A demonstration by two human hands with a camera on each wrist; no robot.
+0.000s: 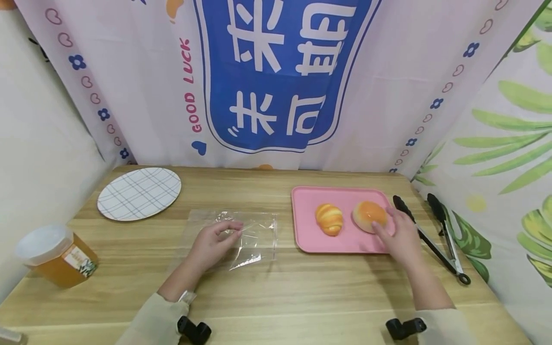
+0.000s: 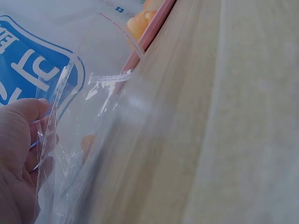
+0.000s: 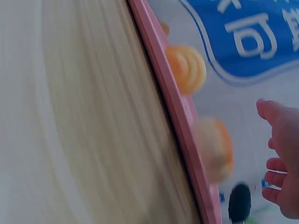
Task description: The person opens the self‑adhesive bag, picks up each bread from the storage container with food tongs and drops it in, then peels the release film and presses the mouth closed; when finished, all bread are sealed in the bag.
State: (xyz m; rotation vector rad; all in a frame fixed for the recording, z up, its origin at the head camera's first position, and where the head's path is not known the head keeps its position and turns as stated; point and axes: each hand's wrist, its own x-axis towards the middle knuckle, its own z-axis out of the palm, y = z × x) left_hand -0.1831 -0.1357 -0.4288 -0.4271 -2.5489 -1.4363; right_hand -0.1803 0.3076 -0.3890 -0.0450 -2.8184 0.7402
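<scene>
A clear plastic bag [image 1: 254,239] lies on the wooden table, partly under my left hand [image 1: 217,243]. In the left wrist view, the left thumb is at the edge of the bag [image 2: 100,102], and the curled fingers show through the film as they hold it. On the pink tray [image 1: 338,246] sit a striped yellow roll [image 1: 329,219] and, to its right, a round bun [image 1: 366,217] with an orange top. My right hand [image 1: 401,235] is over the tray's right end, thumb and fingers spread beside the bun. In the right wrist view, a gap separates the right hand [image 3: 285,154] from the bun.
Black-tipped tongs [image 1: 446,244] lie spread on the table right of the tray. At the back left is a white checked oval plate [image 1: 140,194]. A lidded jar [image 1: 60,256] of amber contents stands at the left. A printed curtain [image 1: 267,86] hangs behind the table.
</scene>
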